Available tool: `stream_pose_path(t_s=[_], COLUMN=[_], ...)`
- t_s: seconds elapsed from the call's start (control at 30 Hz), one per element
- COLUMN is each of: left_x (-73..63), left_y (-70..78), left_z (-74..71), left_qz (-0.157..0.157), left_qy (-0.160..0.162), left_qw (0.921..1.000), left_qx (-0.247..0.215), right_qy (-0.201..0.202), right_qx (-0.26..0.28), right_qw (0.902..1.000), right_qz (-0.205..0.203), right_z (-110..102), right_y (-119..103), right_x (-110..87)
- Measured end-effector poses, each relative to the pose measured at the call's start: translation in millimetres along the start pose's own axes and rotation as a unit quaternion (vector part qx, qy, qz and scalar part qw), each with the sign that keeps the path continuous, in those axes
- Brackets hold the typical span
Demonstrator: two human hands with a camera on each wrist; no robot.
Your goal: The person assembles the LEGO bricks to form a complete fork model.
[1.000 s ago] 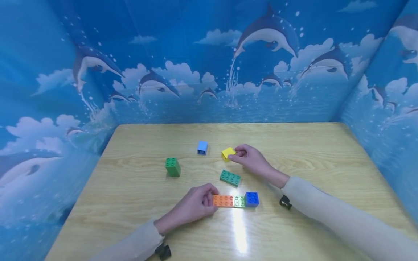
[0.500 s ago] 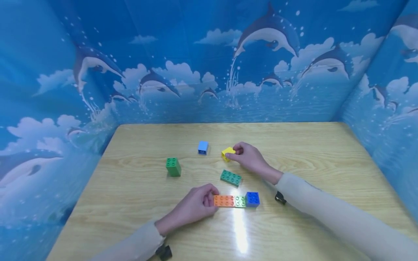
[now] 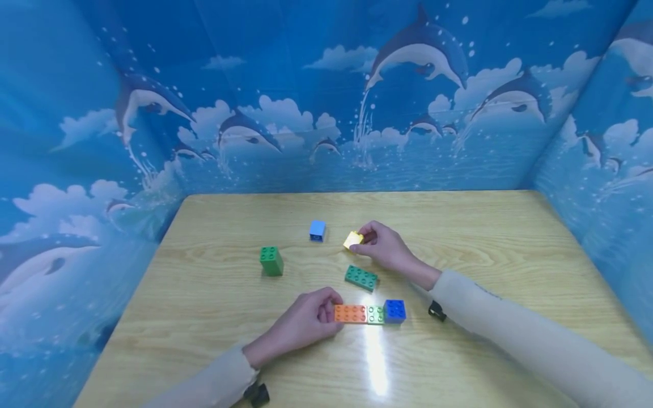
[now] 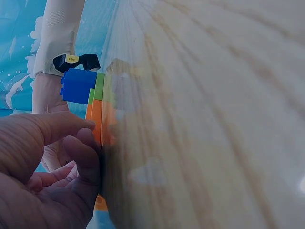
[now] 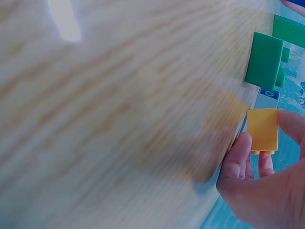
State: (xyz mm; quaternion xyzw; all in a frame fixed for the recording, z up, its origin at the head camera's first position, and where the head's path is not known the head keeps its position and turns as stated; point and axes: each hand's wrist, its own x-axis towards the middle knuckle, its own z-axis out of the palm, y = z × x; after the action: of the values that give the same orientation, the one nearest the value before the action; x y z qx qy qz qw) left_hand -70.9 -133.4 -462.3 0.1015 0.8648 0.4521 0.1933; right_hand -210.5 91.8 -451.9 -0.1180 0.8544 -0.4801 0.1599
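Note:
My left hand (image 3: 306, 318) pinches the left end of a flat orange toy brick (image 3: 350, 313), also seen in the left wrist view. Joined to that brick's right is a light green piece (image 3: 375, 315), with a taller dark blue brick (image 3: 395, 311) standing on the right end. Farther back, my right hand (image 3: 386, 247) pinches a yellow brick (image 3: 353, 241) between thumb and fingers. In the right wrist view the yellow brick (image 5: 262, 129) has its studs turned toward the palm. A flat green eight-stud brick (image 3: 361, 277) lies between the two hands.
A tall green brick (image 3: 271, 261) stands to the left on the wooden table (image 3: 214, 317). Behind it to the right, a light blue brick (image 3: 317, 231) lies with its hollow underside facing forward. Dolphin-printed cloth (image 3: 326, 113) walls the back and sides.
The right hand has shifted slightly left and turned the yellow brick, which now shows a brighter face. Left hand and joined bricks have stayed in place.

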Motion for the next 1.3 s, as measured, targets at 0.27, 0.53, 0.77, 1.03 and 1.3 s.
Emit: stream_pose_path(t_s=[0.27,0.53,0.77,1.03,1.3], left_x=[1.0,2.8,1.9,2.4,0.0], left_y=[0.1,0.2,1.4,1.9,0.0], left_z=[0.1,0.7,1.1,1.5,2.0], left_qz=[-0.001,-0.006,-0.011,-0.005,-0.002], left_qy=[-0.003,-0.003,-0.001,0.000,0.001], left_qw=[1.0000,1.0000,0.9999,1.0000,1.0000], left_qx=[0.001,0.003,0.000,-0.003,-0.001], right_qy=[0.007,-0.007,-0.017,-0.019,-0.021], right_qx=[0.014,0.017,0.021,0.057,0.066], right_qw=[0.9997,0.9996,0.9993,0.9975,0.9971], right_qz=[0.016,0.022,0.024,0.038,0.033], right_z=[0.3,-2.1,-4.2,-9.8,-22.2], right_y=[-1.9,-2.0,-2.1,0.8,2.0], right_x=[-0.9,-1.0,-1.4,-7.1,-20.4])
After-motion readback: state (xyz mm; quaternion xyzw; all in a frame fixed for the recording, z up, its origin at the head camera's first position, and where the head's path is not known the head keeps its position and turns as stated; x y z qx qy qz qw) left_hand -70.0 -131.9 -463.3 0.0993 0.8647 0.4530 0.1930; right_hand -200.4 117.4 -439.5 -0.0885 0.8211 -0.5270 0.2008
